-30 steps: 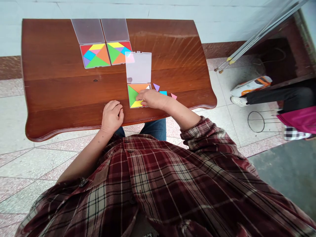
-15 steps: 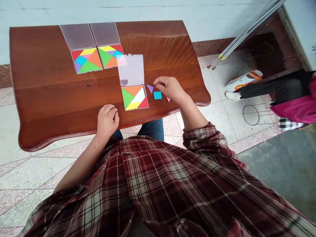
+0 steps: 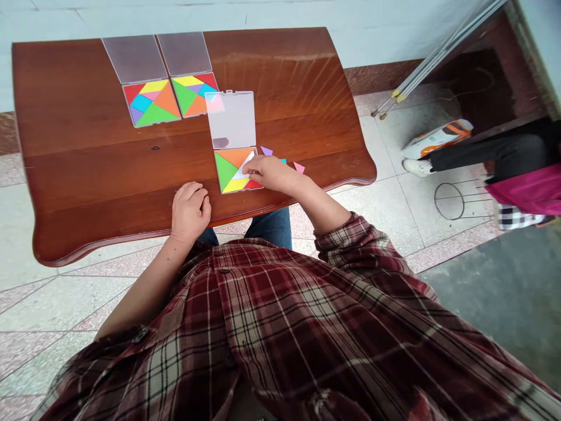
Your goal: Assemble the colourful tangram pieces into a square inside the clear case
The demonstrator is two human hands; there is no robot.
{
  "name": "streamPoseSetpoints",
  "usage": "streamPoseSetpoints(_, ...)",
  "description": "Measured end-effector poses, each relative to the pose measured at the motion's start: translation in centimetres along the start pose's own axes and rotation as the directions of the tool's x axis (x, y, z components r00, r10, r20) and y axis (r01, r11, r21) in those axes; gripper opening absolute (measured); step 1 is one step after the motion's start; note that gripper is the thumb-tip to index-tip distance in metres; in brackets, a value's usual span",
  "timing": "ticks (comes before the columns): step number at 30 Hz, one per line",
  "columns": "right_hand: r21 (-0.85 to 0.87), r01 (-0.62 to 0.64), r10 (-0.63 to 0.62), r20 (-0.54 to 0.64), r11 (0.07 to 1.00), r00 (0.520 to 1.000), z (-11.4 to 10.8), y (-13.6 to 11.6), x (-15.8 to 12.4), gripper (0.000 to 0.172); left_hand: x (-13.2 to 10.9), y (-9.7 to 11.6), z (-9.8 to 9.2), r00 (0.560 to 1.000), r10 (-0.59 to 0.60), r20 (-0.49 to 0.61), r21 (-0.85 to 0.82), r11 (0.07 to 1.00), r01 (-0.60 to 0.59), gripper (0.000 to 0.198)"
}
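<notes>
**Right hand** [image 3: 274,174]: over the centre tray, fingers bent down onto a white piece [image 3: 245,159], narrowly closed; cannot tell whether it grips the piece

**Left hand** [image 3: 190,211]: resting on the near edge of the table [image 3: 87,117], fingers loosely curled, holding nothing, just left of the centre tray

**Centre tangram tray** [image 3: 218,172]: centre of the frame, near the table's near edge, open, its clear lid [image 3: 230,120] lying flat beyond it; holds a green triangle [image 3: 225,172], an orange triangle [image 3: 236,155], a yellow piece [image 3: 235,185] and a red piece [image 3: 253,185] beside the white piece

**Loose pieces**, on the wood just right of the tray: purple triangle [image 3: 266,151], pink triangle [image 3: 299,168], blue piece [image 3: 283,161], mostly hidden behind the right hand

**Two filled tangram trays** [image 3: 128,105] [image 3: 176,96]: upper left, side by side, touching, each with a clear lid [image 3: 134,58] [image 3: 184,52] lying open beyond it

**Plaid shirt** [image 3: 280,327]: lower frame, worn by the person

**Another person's white shoe** [image 3: 416,168]: on the tiled floor, right of the table
</notes>
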State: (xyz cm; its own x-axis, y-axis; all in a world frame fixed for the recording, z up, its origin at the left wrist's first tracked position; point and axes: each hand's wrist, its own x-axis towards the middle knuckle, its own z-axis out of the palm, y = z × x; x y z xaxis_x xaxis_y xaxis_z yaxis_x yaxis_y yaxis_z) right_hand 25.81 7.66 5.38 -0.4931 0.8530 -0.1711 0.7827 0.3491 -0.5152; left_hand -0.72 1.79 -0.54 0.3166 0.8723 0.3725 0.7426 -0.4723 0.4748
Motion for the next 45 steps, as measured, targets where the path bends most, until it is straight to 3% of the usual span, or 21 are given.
streamPoseSetpoints(11,-0.149,-0.030,0.051,0.139,0.988,0.989,-0.2,-1.3,0.5,0.033,0.0,0.1,-0.1,1.000,-0.003,0.014,-0.022,1.000,0.003,0.025)
streamPoseSetpoints(34,-0.100,-0.029,0.045,0.159,0.995,0.986,0.1,-1.8,1.0,0.034,0.2,0.4,-0.2,1.000,-0.010,0.013,-0.019,1.000,0.011,0.025)
streamPoseSetpoints(39,-0.046,0.016,-0.013,0.070,0.999,0.997,-0.1,-0.7,0.8,0.035,0.1,0.3,-0.3,1.000,-0.024,0.018,-0.034,0.999,0.024,0.025)
streamPoseSetpoints(42,-0.010,-0.005,0.005,-0.078,1.000,0.997,-1.4,0.5,-0.3,0.035,0.2,0.3,-0.3,0.999,-0.031,0.026,-0.045,0.998,0.032,0.024)
streamPoseSetpoints(45,0.006,-0.110,0.108,-0.243,0.994,0.964,-3.2,2.5,-2.1,0.037,0.1,0.1,-0.3,1.000,-0.028,0.013,-0.048,0.998,0.029,0.023)
